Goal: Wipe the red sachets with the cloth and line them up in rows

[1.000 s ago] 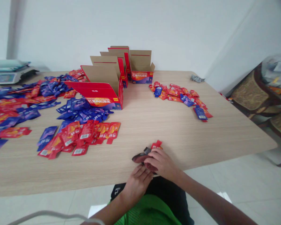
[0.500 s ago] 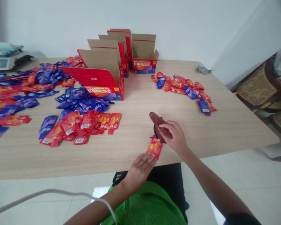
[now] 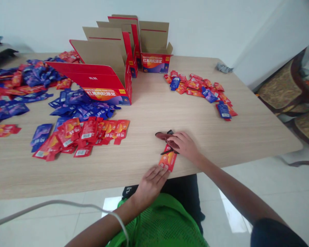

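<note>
A red-orange sachet lies on the table close to its front edge. On its lower end rest the fingers of my left hand, laid flat and pressing it against the tabletop; the thumb is hidden. My right hand is closed on a reddish-brown, soft-looking thing with black strips, whose kind I cannot make out. It covers the sachet's upper end, and one black strip crosses the sachet.
Left of my hands lie red sachets and blue sachets. Open red cartons stand behind them, with another carton at the back. More sachets lie back right. A pale cable crosses the lower left.
My right hand and the reddish-brown thing have turned and shifted left, lower over the sachet. My left hand stays on the sachet's near end. The camera view has shifted slightly.
</note>
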`<state>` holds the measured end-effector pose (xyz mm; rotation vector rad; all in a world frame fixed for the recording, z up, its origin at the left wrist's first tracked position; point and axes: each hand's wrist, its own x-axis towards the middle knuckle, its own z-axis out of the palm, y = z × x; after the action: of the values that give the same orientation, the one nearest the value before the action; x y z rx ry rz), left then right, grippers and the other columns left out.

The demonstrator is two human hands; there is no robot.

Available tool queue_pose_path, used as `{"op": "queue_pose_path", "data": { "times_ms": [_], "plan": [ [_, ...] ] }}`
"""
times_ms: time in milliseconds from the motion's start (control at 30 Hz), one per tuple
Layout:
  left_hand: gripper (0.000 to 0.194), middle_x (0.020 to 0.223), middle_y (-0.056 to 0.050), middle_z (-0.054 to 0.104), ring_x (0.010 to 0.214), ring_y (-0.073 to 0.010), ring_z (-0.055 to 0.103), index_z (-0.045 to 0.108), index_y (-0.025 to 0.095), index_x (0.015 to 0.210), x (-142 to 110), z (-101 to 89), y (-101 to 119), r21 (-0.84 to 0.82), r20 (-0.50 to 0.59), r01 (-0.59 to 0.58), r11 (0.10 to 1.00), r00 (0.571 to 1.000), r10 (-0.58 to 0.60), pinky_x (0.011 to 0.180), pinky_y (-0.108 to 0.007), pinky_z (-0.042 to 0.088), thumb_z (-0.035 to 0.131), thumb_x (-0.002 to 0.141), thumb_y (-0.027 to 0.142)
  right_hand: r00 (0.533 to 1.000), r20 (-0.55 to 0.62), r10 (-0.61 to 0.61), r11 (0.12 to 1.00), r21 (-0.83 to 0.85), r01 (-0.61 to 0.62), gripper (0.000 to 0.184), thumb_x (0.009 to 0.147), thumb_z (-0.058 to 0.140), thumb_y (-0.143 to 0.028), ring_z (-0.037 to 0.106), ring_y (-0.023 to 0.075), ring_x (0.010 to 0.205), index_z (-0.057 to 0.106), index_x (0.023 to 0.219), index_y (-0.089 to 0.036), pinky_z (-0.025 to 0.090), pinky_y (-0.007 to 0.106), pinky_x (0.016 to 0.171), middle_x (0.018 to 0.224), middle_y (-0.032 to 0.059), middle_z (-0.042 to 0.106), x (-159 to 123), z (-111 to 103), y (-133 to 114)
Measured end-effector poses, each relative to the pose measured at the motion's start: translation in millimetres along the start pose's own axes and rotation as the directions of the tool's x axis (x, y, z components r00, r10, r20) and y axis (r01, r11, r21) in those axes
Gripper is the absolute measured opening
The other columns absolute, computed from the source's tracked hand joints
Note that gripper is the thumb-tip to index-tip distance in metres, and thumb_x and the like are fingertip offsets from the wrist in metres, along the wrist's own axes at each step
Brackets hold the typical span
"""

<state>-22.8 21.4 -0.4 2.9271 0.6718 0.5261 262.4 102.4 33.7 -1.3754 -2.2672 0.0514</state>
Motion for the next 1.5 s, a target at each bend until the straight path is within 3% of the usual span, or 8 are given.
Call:
{"op": "queue_pose_path", "data": {
  "times_ms": [133, 267, 400, 533, 733, 1000, 1200, 1500],
  "plan": [
    [0.046, 0.154, -0.008, 0.062, 0.140, -0.0249, 0.059, 0.054, 0.016, 0.153, 0, 0.7, 1, -0.026, 0.000, 0.016, 1.000, 1.000, -0.016, 0.124, -0.043, 0.041, 0.048, 0.107, 0.015, 0.972, -0.199, 0.122, 0.990, -0.045, -0.133, 0.021, 0.100, 0.064, -0.022, 0.063, 0.0291, 0.111, 0.072, 0.120, -0.026, 0.055, 0.048, 0.102, 0.115, 0.0096, 0.070, 15, -23, 16],
    [0.046, 0.155, -0.008, 0.061, 0.141, -0.0255, 0.058, 0.055, 0.016, 0.153, 2, -2.6, 1, -0.025, 0.018, 0.014, 1.000, 1.000, -0.014, 0.123, -0.044, 0.042, 0.047, 0.107, 0.015, 0.873, -0.431, 0.230, 0.973, 0.124, -0.195, 0.025, 0.100, 0.067, -0.028, 0.064, 0.0282, 0.115, 0.070, 0.124, -0.029, 0.056, 0.048, 0.104, 0.121, 0.0094, 0.068, 7, -45, -16],
    [0.043, 0.147, -0.009, 0.067, 0.136, -0.0256, 0.062, 0.061, 0.015, 0.146, 3, -2.2, 2, -0.056, 0.024, 0.035, 0.998, 0.999, -0.033, 0.123, -0.045, 0.042, 0.046, 0.106, 0.013, 0.975, -0.212, 0.062, 0.977, 0.212, -0.016, 0.029, 0.100, 0.065, -0.024, 0.065, 0.0263, 0.117, 0.069, 0.127, -0.031, 0.057, 0.046, 0.104, 0.122, 0.0080, 0.069, -19, -32, -71],
    [0.029, 0.124, -0.010, 0.078, 0.125, -0.0256, 0.068, 0.074, 0.015, 0.124, 3, 1.1, 5, -0.079, -0.037, 0.055, 0.995, 0.998, -0.059, 0.121, -0.044, 0.045, 0.051, 0.107, 0.019, 0.996, -0.024, -0.088, 0.975, 0.202, 0.091, 0.024, 0.101, 0.064, -0.019, 0.063, 0.0248, 0.114, 0.070, 0.122, -0.026, 0.053, 0.046, 0.111, 0.115, 0.0067, 0.072, -38, 1, -91],
    [0.044, 0.149, -0.007, 0.066, 0.134, -0.0244, 0.063, 0.058, 0.015, 0.151, 4, -2.6, 5, -0.011, -0.015, 0.036, 0.999, 0.999, -0.036, 0.120, -0.043, 0.044, 0.043, 0.109, 0.015, 0.997, -0.065, -0.047, 0.989, 0.135, 0.055, 0.020, 0.099, 0.069, -0.024, 0.060, 0.0276, 0.115, 0.070, 0.119, -0.026, 0.054, 0.047, 0.107, 0.115, 0.0074, 0.071, -23, 10, -54],
    [0.035, 0.147, -0.007, 0.068, 0.135, -0.0237, 0.063, 0.062, 0.017, 0.143, 12, -16.1, 3, -0.030, 0.001, 0.041, 0.999, 0.999, -0.041, 0.119, -0.041, 0.043, 0.052, 0.111, 0.027, 0.982, -0.152, 0.109, 0.991, -0.059, -0.119, 0.018, 0.100, 0.066, -0.024, 0.061, 0.0288, 0.111, 0.071, 0.117, -0.026, 0.052, 0.045, 0.101, 0.113, 0.0080, 0.071, 8, -11, 15],
    [0.041, 0.128, -0.009, 0.077, 0.120, -0.0223, 0.071, 0.066, 0.018, 0.132, 47, -45.8, -3, -0.164, 0.001, 0.128, 0.978, 0.992, -0.129, 0.111, -0.043, 0.047, 0.054, 0.110, 0.050, 0.677, -0.627, 0.385, 0.910, 0.136, -0.392, 0.021, 0.100, 0.069, -0.038, 0.065, 0.0259, 0.106, 0.072, 0.114, -0.023, 0.052, 0.043, 0.100, 0.112, 0.0082, 0.072, -8, -51, 21],
    [0.090, 0.160, -0.016, 0.051, 0.141, -0.0368, 0.052, 0.042, 0.018, 0.161, 54, -18.5, 13, 0.039, 0.134, 0.227, 0.973, 0.964, -0.230, 0.113, -0.052, 0.048, 0.077, 0.090, 0.061, 0.382, -0.537, 0.753, 0.644, 0.479, -0.596, 0.038, 0.092, 0.074, -0.055, 0.071, 0.0278, 0.107, 0.074, 0.111, -0.023, 0.053, 0.043, 0.097, 0.114, 0.0087, 0.076, -77, -33, 2]
  ]
}}
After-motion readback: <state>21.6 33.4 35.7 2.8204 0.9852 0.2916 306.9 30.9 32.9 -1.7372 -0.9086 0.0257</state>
